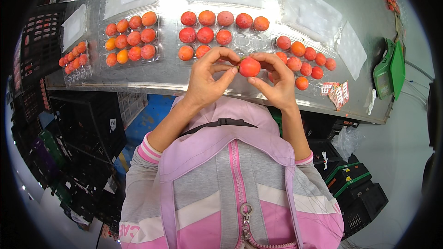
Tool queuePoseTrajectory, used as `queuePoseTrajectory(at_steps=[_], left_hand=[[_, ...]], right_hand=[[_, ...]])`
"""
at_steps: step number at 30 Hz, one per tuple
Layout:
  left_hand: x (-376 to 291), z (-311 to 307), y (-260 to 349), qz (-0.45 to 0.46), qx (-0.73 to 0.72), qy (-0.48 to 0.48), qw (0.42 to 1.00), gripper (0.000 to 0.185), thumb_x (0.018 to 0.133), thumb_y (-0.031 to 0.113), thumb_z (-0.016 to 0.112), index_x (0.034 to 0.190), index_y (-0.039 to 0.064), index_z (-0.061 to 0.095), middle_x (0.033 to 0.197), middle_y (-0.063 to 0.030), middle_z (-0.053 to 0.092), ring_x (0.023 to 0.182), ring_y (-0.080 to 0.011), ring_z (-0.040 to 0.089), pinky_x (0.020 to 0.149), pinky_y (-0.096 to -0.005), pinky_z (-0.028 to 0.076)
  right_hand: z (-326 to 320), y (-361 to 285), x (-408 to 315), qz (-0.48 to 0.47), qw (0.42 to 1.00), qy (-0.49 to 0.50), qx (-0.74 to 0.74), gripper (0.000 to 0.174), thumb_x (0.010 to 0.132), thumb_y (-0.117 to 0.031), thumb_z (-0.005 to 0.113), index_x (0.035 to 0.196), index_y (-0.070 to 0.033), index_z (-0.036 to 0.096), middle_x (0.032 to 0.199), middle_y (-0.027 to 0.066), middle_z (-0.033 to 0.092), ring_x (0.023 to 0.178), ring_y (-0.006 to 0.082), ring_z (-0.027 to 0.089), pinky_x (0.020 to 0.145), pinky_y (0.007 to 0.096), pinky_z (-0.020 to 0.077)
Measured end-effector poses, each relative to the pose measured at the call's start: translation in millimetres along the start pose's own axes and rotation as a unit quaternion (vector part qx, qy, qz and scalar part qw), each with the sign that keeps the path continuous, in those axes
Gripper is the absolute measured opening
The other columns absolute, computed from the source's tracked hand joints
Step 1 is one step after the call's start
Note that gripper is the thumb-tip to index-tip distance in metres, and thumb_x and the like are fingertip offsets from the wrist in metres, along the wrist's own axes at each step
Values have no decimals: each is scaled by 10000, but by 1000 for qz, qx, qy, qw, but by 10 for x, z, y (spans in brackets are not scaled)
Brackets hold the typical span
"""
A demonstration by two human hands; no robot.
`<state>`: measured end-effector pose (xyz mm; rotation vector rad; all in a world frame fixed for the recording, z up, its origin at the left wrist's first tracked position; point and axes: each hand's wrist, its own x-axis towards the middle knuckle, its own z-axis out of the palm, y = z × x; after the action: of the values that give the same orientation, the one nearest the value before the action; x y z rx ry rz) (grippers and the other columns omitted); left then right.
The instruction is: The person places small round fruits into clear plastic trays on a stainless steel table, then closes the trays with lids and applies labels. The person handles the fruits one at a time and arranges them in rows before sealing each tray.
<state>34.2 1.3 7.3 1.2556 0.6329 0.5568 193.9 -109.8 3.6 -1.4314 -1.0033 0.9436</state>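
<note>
Above the front edge of the metal table, I hold a red persimmon-like fruit (250, 67) between both hands. My right hand (279, 79) grips it from the right, the thumb below and the fingers above. At its left side, where a bit of green calyx shows, the thumb and fingertips of my left hand (211, 76) pinch it. Just beyond my hands is a clear plastic tray (244, 39) with rows of similar fruit and bare cups at its right. Another part-filled tray (313, 83) lies partly behind my right hand.
Left stand a fuller fruit tray (131, 63) and a smaller-looking one (78, 76). White liner sheets (311, 10) lie behind. Printed sticker sheets (339, 94) and a green device (389, 69) are at the right. Black crates (90, 124) stand below the table (169, 76).
</note>
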Motion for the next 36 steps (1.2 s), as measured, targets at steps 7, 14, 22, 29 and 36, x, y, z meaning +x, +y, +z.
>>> queuePoseTrajectory(at_steps=[7, 14, 22, 29, 36], left_hand=[[27, -64, -21, -212, -168, -68, 960, 385, 917, 176, 596, 1234, -12, 483, 1144, -105, 577, 1072, -182, 576, 914, -352, 504], [64, -193, -61, -257, -383, -114, 880, 472, 930, 199, 571, 1327, -6, 420, 1247, -134, 542, 1138, -237, 562, 966, -396, 482], [26, -49, -75, -174, -301, -95, 933, 474, 807, 23, 684, 1235, 35, 483, 1276, -124, 512, 1201, -210, 497, 1033, -362, 404], [14, 4, -61, -130, -248, -101, 955, 514, 781, 14, 712, 1240, 40, 483, 1291, -137, 497, 1225, -233, 473, 1040, -376, 392], [-9, -2, -56, -143, -119, -32, 982, 484, 847, 96, 671, 1276, 17, 463, 1225, -128, 534, 1030, -193, 585, 898, -349, 485]], right_hand=[[51, -80, 46, -125, 978, 2, -166, 474, 661, -29, 789, 1099, -16, 610, 1073, 125, 622, 973, 226, 616, 818, 333, 511], [47, -124, 46, -73, 991, 65, -92, 524, 650, -70, 815, 1122, -20, 592, 1051, 115, 621, 902, 207, 611, 777, 311, 510], [87, -176, 7, -109, 975, 86, -173, 499, 620, -126, 843, 1052, -33, 612, 995, 107, 636, 876, 259, 618, 750, 344, 505], [29, -124, -30, -154, 958, 81, -228, 454, 615, -107, 836, 1013, -42, 627, 971, 108, 642, 850, 266, 616, 737, 346, 501], [-471, -132, -466, -15, 942, 173, -287, 418, 663, -74, 801, 1036, -16, 622, 974, 92, 638, 837, 192, 601, 710, 304, 495]])
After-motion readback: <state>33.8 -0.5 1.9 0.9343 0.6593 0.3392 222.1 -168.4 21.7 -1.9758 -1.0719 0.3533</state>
